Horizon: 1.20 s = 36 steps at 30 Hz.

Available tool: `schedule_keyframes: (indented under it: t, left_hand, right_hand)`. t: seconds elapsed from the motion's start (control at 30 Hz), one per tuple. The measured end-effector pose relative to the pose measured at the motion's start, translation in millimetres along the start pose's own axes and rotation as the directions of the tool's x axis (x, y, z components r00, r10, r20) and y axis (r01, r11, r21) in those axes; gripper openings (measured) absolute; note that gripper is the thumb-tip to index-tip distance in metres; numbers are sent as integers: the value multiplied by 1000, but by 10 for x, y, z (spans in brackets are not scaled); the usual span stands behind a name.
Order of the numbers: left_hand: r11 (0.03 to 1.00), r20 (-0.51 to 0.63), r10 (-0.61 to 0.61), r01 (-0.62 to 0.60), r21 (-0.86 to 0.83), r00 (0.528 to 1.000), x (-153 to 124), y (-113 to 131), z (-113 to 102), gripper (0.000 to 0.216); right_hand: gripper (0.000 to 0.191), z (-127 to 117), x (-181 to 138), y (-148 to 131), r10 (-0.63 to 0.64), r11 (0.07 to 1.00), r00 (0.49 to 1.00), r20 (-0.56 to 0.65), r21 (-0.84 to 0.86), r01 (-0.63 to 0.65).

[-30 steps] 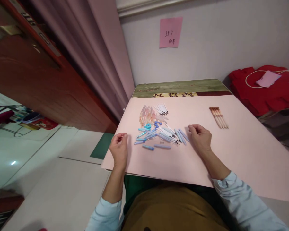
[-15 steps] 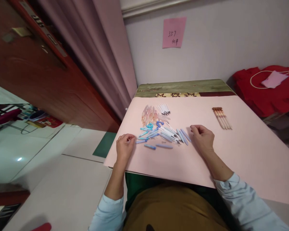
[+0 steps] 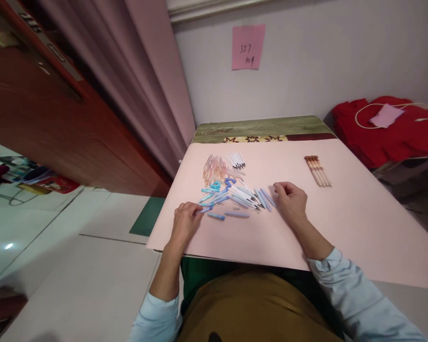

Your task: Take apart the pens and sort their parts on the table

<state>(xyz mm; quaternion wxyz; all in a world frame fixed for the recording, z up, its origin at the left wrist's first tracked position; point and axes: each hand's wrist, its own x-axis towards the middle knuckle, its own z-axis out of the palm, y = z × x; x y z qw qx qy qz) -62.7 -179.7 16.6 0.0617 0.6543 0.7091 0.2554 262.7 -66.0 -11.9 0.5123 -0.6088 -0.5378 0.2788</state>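
My left hand (image 3: 186, 221) is at the left of the pile, its fingertips closed on the end of a blue pen barrel (image 3: 206, 209). My right hand (image 3: 291, 200) rests on the table to the right, thumb and forefinger pinched together; whatever is between them is too small to make out. Just left of it lie pale blue pen barrels (image 3: 265, 199). White pen refills (image 3: 246, 194) with dark tips spread across the middle. Closer to me are a blue barrel piece (image 3: 216, 216) and a pale lilac barrel (image 3: 237, 214). Turquoise clip parts (image 3: 216, 185) and dark blue clip parts (image 3: 230, 182) sit behind.
Pinkish clear barrels (image 3: 214, 168) and a bundle of white refills (image 3: 236, 160) lie at the back. Several brown-capped pens (image 3: 318, 172) lie in a row on the right of the pink-covered table (image 3: 360, 228). A red cloth (image 3: 364, 133) is beyond the right edge.
My left hand has moved in toward the pile and reached a blue barrel. My right hand keeps its pinch near the pale barrels. The whole view has shifted slightly.
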Motion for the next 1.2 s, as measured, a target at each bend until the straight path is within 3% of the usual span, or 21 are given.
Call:
schedule_keyframes:
  t: [0.1, 0.2, 0.27, 0.37, 0.47, 0.6, 0.73, 0.87, 0.93, 1.0, 1.1, 1.2]
  left_hand:
    - [996, -14, 18, -20, -84, 1000, -26, 16, -50, 5]
    - [928, -55, -124, 96, -361, 991, -40, 15, -125, 11]
    - [743, -83, -312, 189, -642, 946, 6, 11, -157, 20]
    - [325, -16, -518, 179, -929, 855, 195, 48, -147, 29]
    - [28, 105, -497, 137, -990, 861, 462, 191, -48, 30]
    - [-221, 259, -346, 190, -957, 902, 652, 437, 192, 19]
    - [-335, 330, -270, 232, -913, 905, 542, 497, 399, 11]
    - [-399, 327, -228, 218, -891, 917, 418, 461, 444, 11]
    - [-440, 360, -232, 232, -867, 904, 406, 475, 425, 11]
    - [-478, 395, -233, 248, -842, 889, 411, 505, 400, 11]
    - [-530, 434, -216, 268, -804, 874, 418, 542, 376, 16]
    - [-582, 471, -190, 287, -761, 862, 413, 554, 376, 25]
  right_hand:
    - [34, 3, 7, -13, -1, 1000, 1000, 0, 7, 1]
    - [34, 4, 7, -18, 5, 1000, 1000, 0, 12, -5]
    - [35, 5, 5, -15, 5, 1000, 1000, 4, 7, -5]
    - [37, 9, -3, -1, 5, 1000, 1000, 11, -15, -5]
    - [38, 17, -13, 17, 1, 999, 1000, 10, -40, -1]
    - [39, 19, -19, 42, -27, 998, 1000, -3, -60, 27]
    - [39, 7, -34, 33, -53, 994, 998, -21, -98, 51]
    - [31, 67, -162, -143, -249, 953, 969, 1, -180, 245]
    - [26, 155, -278, -289, -348, 909, 932, 99, -205, 362]
    - [21, 269, -400, -428, -389, 863, 880, 274, -225, 452]
    - [17, 432, -535, -549, -364, 785, 793, 488, -298, 544]
    - [18, 548, -609, -573, -305, 721, 769, 561, -391, 572]
